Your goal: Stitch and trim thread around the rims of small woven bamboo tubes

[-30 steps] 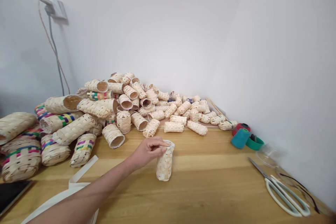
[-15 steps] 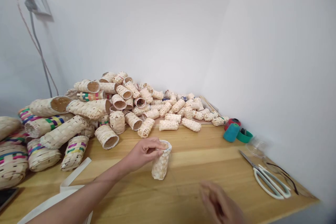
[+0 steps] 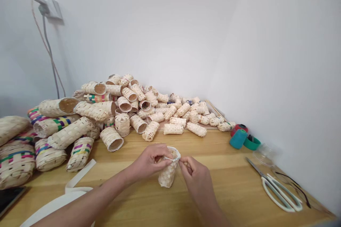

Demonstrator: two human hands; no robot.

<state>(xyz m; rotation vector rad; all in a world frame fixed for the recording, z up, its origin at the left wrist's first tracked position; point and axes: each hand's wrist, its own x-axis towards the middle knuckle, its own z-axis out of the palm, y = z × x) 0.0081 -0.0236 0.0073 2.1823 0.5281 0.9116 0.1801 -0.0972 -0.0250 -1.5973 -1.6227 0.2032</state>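
A small woven basket (image 3: 167,176), pale and tube-shaped with a white-bound rim, stands slightly tilted in front of me. My left hand (image 3: 157,158) is closed on its rim from the left, thumb outside and fingers over the edge. At the rim's right side, the fingertips of my right hand (image 3: 196,175) are pinched together. Whatever lies between those fingertips is too small to make out.
A large heap of woven baskets (image 3: 121,113) spreads along the back and left. White scissors (image 3: 278,191), eyeglasses (image 3: 295,184), a teal thread spool (image 3: 238,139) and a green ring-shaped holder (image 3: 252,143) lie at right. A white strip (image 3: 76,186) and a dark phone (image 3: 10,198) are at left.
My right hand has come up and left from the table's front to the basket's rim, and its fingers have pinched together. The left hand keeps its hold on the basket.
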